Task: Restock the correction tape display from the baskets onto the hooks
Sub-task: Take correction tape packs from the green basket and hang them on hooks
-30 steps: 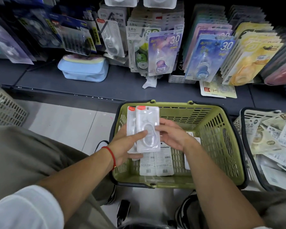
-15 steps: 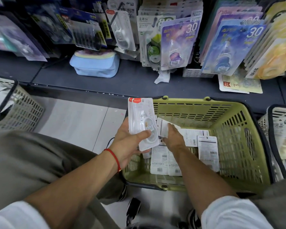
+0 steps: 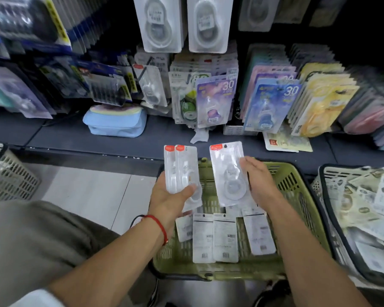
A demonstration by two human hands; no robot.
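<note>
Landmark: green basket [image 3: 297, 220] on floor below display. Left hand [image 3: 171, 200] above basket's left rim, grip pinching small stack of clear packs [image 3: 182, 171], thumb across front. Right hand [image 3: 258, 185] above basket middle, grip curled round single pack [image 3: 227, 173]. Half second ago right hand was down among packs in basket; now up with one, held beside left stack. Means: another pack collected, likely joins stack before hanging. More packs [image 3: 215, 238] lie face-down on basket floor. Matching hung packs [image 3: 160, 23] high above basket.
</note>
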